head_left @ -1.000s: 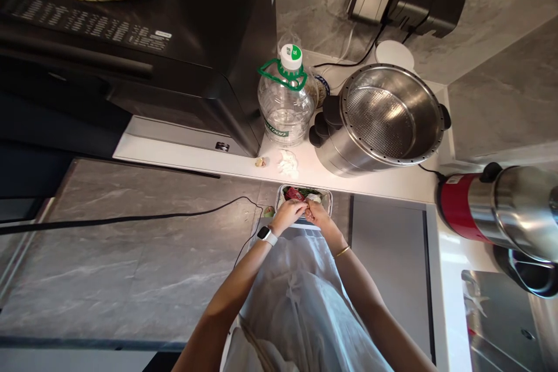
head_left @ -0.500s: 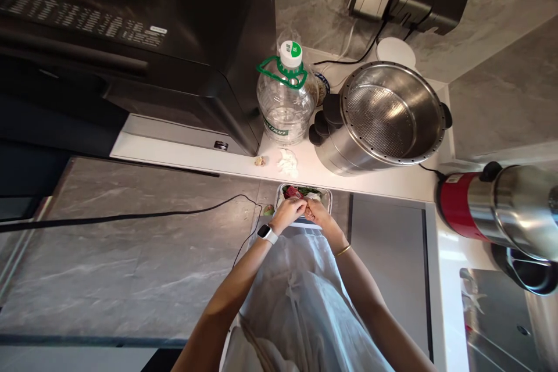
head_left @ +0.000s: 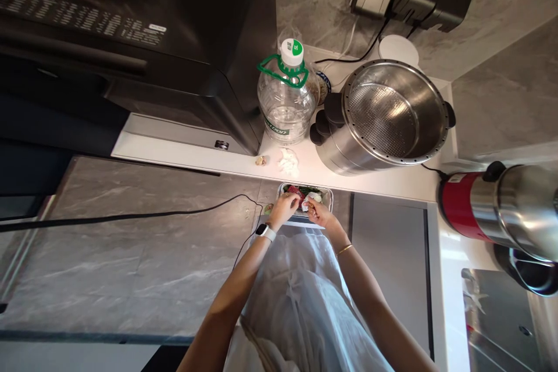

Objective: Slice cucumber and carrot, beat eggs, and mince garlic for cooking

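Note:
My left hand [head_left: 285, 210], with a white-banded watch [head_left: 265, 232] on the wrist, hangs over a small bin [head_left: 330, 200], fingers bent and tips drawn together. What they hold, if anything, is too small to make out. Just to its right, a short gap away, my right hand [head_left: 319, 213] is closed in a pinch, also over the bin; its contents cannot be named. Red, green and white scraps [head_left: 305, 193] fill the bin. On the counter above lie a small pale-brown lump [head_left: 260, 160] and a crumpled white piece [head_left: 288, 161].
On the counter [head_left: 392, 183] stand a large clear bottle [head_left: 288, 102] with a green handle and a steel pot with a perforated basket [head_left: 392, 116]. A black appliance [head_left: 183, 70] is at left, a red-and-steel pot [head_left: 479, 206] at right. A black cable [head_left: 174, 213] crosses below.
My hands were together at the fingertips and have come apart, the left slightly left and the right slightly right. More of the bin's white scraps shows between them.

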`<state>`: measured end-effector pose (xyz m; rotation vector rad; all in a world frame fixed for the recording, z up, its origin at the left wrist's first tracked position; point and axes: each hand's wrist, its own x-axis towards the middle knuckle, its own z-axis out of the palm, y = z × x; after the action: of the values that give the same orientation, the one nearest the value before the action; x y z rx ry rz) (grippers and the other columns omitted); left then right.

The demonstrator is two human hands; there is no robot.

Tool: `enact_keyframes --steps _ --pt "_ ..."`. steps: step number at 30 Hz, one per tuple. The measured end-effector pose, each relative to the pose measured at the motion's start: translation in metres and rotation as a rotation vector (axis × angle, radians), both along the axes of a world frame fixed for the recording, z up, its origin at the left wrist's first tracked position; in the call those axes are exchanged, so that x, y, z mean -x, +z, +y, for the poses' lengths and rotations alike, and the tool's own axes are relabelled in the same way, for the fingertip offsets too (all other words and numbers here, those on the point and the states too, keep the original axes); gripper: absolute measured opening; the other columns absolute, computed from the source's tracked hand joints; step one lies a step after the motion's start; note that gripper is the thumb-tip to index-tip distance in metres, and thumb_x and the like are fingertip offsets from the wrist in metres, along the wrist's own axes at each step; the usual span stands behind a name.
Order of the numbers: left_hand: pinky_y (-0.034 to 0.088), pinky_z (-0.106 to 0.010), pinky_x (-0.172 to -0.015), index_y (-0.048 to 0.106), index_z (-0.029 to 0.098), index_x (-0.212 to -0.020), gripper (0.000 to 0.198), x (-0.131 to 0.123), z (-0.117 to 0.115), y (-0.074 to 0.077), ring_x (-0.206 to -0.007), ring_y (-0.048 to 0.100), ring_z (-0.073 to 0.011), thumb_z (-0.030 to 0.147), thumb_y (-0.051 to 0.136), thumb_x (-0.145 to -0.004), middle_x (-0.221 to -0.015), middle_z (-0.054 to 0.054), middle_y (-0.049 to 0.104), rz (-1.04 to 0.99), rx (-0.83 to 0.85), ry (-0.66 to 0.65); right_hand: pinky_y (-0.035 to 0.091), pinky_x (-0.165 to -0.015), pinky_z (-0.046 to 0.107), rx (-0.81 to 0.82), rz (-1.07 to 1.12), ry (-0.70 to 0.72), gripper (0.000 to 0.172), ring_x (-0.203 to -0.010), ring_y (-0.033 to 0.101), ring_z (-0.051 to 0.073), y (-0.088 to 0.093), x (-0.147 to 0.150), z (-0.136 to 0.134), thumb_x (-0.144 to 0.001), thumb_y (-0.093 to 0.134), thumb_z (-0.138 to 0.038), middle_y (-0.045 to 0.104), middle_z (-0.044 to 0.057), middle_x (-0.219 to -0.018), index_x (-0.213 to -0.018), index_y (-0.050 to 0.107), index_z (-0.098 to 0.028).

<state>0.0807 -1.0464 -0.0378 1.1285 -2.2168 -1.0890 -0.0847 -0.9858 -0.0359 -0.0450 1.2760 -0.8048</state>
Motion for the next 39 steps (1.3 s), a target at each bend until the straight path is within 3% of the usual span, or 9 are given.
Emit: enact_keyframes --steps 3,8,14,20,24,28,32,35,39 --pt "0.053 -0.033 -0.088 0.070 0.022 -0.094 0.028 0.007 0.009 -0.002 -0.092 0.066 -0.0175 0.004 0.052 -0.084 -0.095 -0.003 0.072 -0.003 0.028 -0.045 0.019 -0.034 0.017 -0.048 0.006 -0.015 0.038 -0.034 0.026 0.004 -0.004 -0.002 -0.001 -0.089 0.057 -0.049 0.039 -0.008 -0.043 -0.065 0.051 -0.020" --pt "0.054 -0.036 -0.090 0.071 0.023 -0.108 0.022 0.013 0.019 -0.004 -0.097 0.066 -0.0193 0.020 0.060 -0.089 -0.101 -0.005 0.071 0.065 0.010 -0.101 0.019 -0.033 0.019 -0.054 0.056 -0.036 0.043 -0.035 0.027 0.006 -0.003 -0.008 -0.001 -0.088 0.059 -0.052 0.037 -0.008 -0.042 -0.060 0.041 -0.023" --pt "0.055 -0.037 -0.090 0.074 0.022 -0.100 0.017 0.010 0.011 -0.002 -0.096 0.067 -0.0196 0.020 0.062 -0.089 -0.100 -0.006 0.072 0.128 0.005 -0.128 0.017 -0.034 0.024 -0.002 0.168 0.049 0.052 -0.034 0.023 0.008 0.011 -0.015 0.000 -0.093 0.041 -0.058 0.033 -0.005 -0.037 -0.054 0.040 -0.024" --pt "0.053 -0.038 -0.091 0.072 0.021 -0.097 0.020 0.004 0.005 0.039 -0.098 0.064 -0.0188 0.018 0.053 -0.093 -0.098 -0.006 0.071 0.193 0.076 -0.094 0.020 -0.037 0.026 0.163 0.173 0.178 0.062 -0.033 0.031 0.009 0.049 -0.018 -0.002 -0.091 0.038 -0.063 0.040 0.000 -0.037 -0.044 0.043 -0.023" --pt "0.050 -0.038 -0.094 0.068 0.021 -0.104 0.018 0.001 0.003 0.066 -0.104 0.062 -0.0205 0.022 0.057 -0.091 -0.109 -0.008 0.069 0.251 0.060 -0.126 0.018 -0.037 0.027 0.275 0.225 0.200 0.063 -0.032 0.028 0.010 0.070 -0.019 -0.004 -0.089 0.035 -0.073 0.038 -0.003 -0.035 -0.054 0.053 -0.023" --pt "0.050 -0.038 -0.090 0.067 0.020 -0.095 0.010 0.000 0.000 0.076 -0.098 0.062 -0.0209 0.026 0.062 -0.089 -0.101 -0.007 0.068 0.268 0.023 -0.135 0.016 -0.037 0.028 0.325 0.321 0.299 0.068 -0.031 0.025 0.009 0.083 -0.021 -0.003 -0.084 0.032 -0.082 0.034 -0.005 -0.034 -0.055 0.051 -0.024" --pt "0.051 -0.034 -0.085 0.063 0.020 -0.095 0.012 0.005 0.000 0.080 -0.093 0.062 -0.0183 0.025 0.053 -0.093 -0.095 -0.006 0.067 0.355 -0.109 -0.001 0.020 -0.040 0.028 0.407 0.274 0.340 0.073 -0.037 0.029 0.008 0.100 -0.025 -0.001 -0.088 0.024 -0.080 0.041 -0.001 -0.041 -0.048 0.046 -0.022" --pt "0.052 -0.031 -0.081 0.063 0.020 -0.096 0.015 0.008 0.002 0.088 -0.089 0.063 -0.0168 0.029 0.052 -0.095 -0.093 -0.005 0.068 0.450 -0.210 0.097 0.024 -0.043 0.026 0.528 0.298 0.291 0.063 -0.041 0.033 0.008 0.113 -0.028 0.000 -0.092 0.035 -0.072 0.046 -0.002 -0.048 -0.058 0.050 -0.022" --pt "0.053 -0.031 -0.081 0.067 0.022 -0.098 0.016 0.006 0.003 0.104 -0.093 0.064 -0.0171 0.031 0.055 -0.095 -0.096 -0.006 0.069 0.549 -0.231 0.128 0.026 -0.043 0.025 0.625 0.353 0.149 0.044 -0.042 0.033 0.009 0.123 -0.030 0.001 -0.089 0.052 -0.065 0.047 -0.006 -0.050 -0.077 0.055 -0.023"
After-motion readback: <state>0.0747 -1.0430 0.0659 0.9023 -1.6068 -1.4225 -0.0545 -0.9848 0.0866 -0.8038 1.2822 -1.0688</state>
